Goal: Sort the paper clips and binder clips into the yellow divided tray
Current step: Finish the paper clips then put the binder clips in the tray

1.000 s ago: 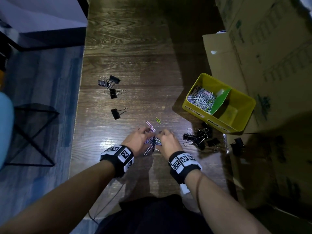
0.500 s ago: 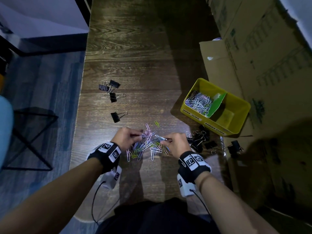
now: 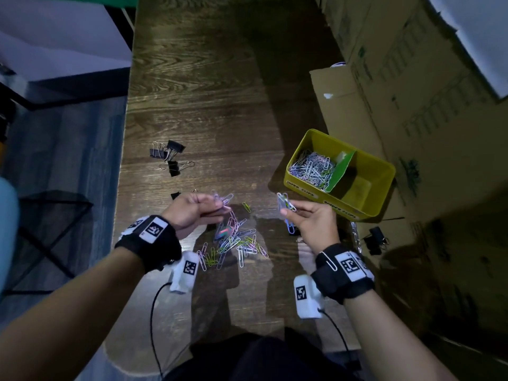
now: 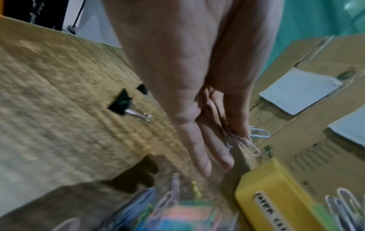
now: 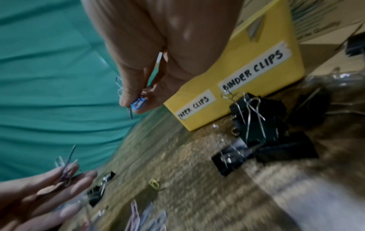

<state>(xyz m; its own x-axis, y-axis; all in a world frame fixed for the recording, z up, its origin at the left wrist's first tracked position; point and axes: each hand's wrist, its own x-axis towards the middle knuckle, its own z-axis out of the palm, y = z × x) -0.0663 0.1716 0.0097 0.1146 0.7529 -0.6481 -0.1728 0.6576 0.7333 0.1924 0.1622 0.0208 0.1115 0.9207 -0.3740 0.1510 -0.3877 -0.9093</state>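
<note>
On the wooden table (image 3: 209, 78), a yellow divided tray (image 3: 382, 171) is seen with paper clips in its left compartment. A few paper clips (image 3: 224, 200) are pinched by the left hand (image 3: 192, 213); another small bunch (image 3: 284, 204) is pinched by the right hand (image 3: 313, 224), just beside the tray.

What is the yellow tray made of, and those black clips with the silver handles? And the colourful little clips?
The yellow tray looks like smooth plastic: even colour, rounded corners. The black binder clips seem to be painted metal with bare, shiny wire handles that glint. The paper clips on the table look like bent wire with a coloured coating, probably plastic or paint.
</note>
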